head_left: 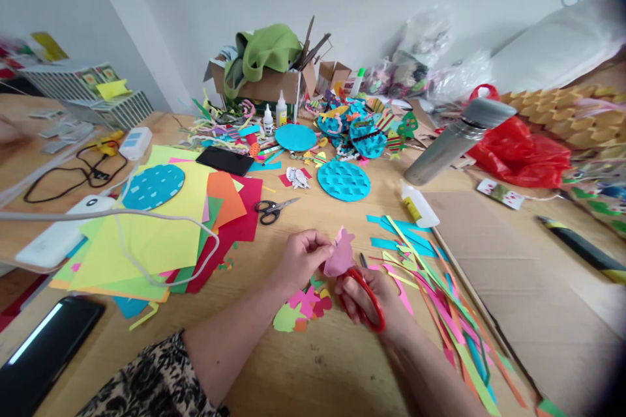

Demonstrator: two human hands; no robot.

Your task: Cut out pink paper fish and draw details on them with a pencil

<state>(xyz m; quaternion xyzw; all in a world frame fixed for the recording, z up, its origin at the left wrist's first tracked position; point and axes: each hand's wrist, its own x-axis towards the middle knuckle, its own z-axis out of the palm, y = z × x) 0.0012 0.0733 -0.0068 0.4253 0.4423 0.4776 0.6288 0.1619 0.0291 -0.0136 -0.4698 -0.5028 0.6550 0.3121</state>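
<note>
A craft workroom is indicated by the wooden tabletop (337, 371), strewn with coloured paper (169, 241) toward its left edge, paper strips (443, 303) toward its right, and glue bottles (281, 111) near its far edge.

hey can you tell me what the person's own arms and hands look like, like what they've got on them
The left forearm comes out of a sleeve with a black, leafy-looking pattern on a pale tan ground. The right forearm is bare as far as the picture shows. The left hand and right hand are both ungloved.
</note>
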